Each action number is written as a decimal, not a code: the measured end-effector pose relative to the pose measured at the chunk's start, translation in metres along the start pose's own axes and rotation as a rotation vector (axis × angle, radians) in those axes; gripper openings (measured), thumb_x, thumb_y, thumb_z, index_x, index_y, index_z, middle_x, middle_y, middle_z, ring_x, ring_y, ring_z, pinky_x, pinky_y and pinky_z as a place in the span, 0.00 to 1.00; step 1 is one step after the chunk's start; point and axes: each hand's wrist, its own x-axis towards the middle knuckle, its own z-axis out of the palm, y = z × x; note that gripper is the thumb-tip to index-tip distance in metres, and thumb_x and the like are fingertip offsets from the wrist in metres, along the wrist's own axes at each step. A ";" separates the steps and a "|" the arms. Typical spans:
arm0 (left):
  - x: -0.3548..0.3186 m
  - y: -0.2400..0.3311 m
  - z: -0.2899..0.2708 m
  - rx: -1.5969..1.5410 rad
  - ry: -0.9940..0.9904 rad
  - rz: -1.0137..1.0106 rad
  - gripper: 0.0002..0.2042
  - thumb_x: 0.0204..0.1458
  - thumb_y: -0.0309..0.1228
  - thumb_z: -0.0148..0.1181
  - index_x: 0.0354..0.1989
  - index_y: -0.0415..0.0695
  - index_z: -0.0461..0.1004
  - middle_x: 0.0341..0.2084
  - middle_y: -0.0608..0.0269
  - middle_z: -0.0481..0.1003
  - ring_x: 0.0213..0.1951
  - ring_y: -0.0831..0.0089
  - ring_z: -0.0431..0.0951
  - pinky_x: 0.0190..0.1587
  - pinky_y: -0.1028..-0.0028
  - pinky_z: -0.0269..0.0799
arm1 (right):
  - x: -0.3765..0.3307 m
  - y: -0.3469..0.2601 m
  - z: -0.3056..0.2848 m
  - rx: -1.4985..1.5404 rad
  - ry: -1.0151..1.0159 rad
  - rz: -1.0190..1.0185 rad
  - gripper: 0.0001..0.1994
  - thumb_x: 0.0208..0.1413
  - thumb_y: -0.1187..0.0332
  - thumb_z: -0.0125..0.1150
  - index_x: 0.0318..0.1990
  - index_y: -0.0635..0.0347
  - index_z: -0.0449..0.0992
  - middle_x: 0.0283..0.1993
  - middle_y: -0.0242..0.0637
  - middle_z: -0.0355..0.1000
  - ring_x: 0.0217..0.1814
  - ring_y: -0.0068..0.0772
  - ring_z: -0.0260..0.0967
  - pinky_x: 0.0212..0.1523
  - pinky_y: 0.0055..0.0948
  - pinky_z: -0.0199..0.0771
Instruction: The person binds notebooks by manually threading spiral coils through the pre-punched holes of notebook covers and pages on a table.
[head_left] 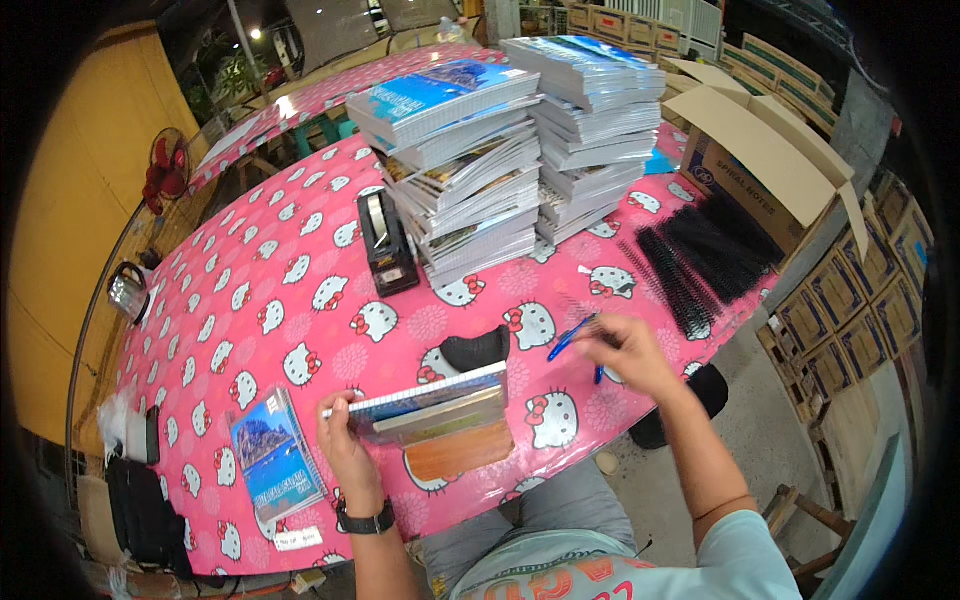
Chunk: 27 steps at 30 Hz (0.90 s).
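My left hand (350, 445), with a dark watch on the wrist, grips the left end of a notebook (430, 392) held on edge, its spine side upward. Below its right part are a greyish strip (440, 418) and a brown wooden block (460, 452). My right hand (625, 350) is closed on a small blue-handled hand tool (572, 338), to the right of the notebook and apart from it; the tool's exact kind is hidden by the fingers. Just beyond the notebook lies a black curved object (476, 350). A finished-looking blue-covered spiral notebook (278, 455) lies flat left of my left hand.
Two tall stacks of notebooks (470, 190) stand at the back, beside a black tape dispenser (385, 245). Black plastic spiral coils (690, 265) lie at right, before an open cardboard box (745, 165). A pink patterned cloth (300, 320) covers the table.
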 end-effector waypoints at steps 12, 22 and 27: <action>0.019 0.012 -0.005 0.074 -0.116 -0.008 0.17 0.60 0.41 0.41 0.33 0.40 0.70 0.24 0.60 0.74 0.28 0.75 0.71 0.30 0.76 0.63 | -0.038 -0.021 0.087 0.190 -0.097 -0.142 0.10 0.53 0.68 0.60 0.36 0.65 0.71 0.28 0.31 0.65 0.30 0.26 0.64 0.31 0.25 0.65; -0.045 0.062 0.058 0.955 -0.340 0.787 0.32 0.41 0.48 0.63 0.55 0.43 0.67 0.51 0.54 0.67 0.59 0.59 0.62 0.61 0.42 0.35 | -0.045 -0.033 0.021 0.467 -0.122 0.094 0.17 0.60 0.65 0.49 0.52 0.63 0.62 0.31 0.30 0.61 0.30 0.17 0.60 0.27 0.16 0.64; -0.060 0.041 0.084 1.053 -0.482 0.791 0.31 0.38 0.49 0.65 0.50 0.45 0.70 0.40 0.62 0.70 0.49 0.65 0.68 0.58 0.37 0.33 | -0.047 -0.040 0.026 0.162 -0.402 0.118 0.21 0.61 0.64 0.47 0.58 0.65 0.57 0.33 0.31 0.61 0.33 0.20 0.61 0.35 0.20 0.65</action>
